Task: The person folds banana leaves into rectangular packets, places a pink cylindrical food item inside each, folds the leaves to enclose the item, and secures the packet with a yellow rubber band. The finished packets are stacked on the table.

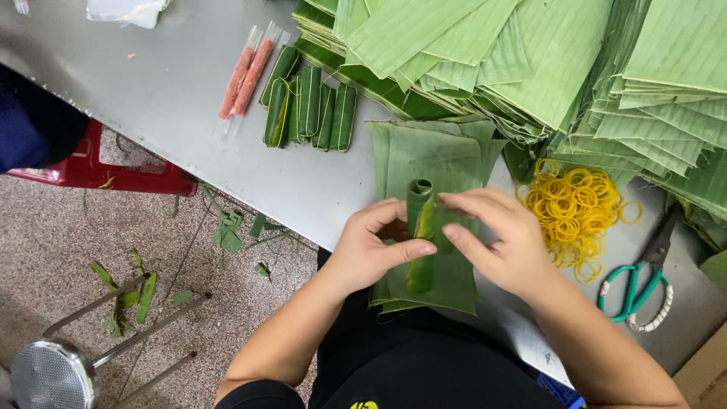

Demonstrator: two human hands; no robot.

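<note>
The left hand point(371, 250) pinches a leaf roll point(420, 227) between thumb and curled fingers point(379, 216), the thumb pressed across the roll's middle. The right hand point(503, 242) meets it from the other side, its fingers pressed together on the upper part of the roll and its thumb set against the roll's side. The roll stands nearly upright in the view, its open top end showing as a small green tube just above both hands

Under the hands lies a stack of cut leaf sheets point(432, 155), flat on the grey counter point(174, 83) near its front edge. Just right of the right hand sits a heap of yellow rubber bands point(575, 208), touching the counter and lying close to the sheets. Further right, green-handled scissors point(640, 284) lie near the counter's edge

Beyond the sheets, a row of finished rolls point(310, 110) lies side by side, and just left of them are two pink sticks in clear wrap point(246, 76). Large piles of folded leaves point(530, 53) fill the far right of the counter

Off the counter to the left, a red stool point(106, 170) stands on the speckled floor point(68, 235), with leaf scraps point(227, 231) scattered about. A metal stool point(53, 371) lies tipped at the lower left corner
</note>
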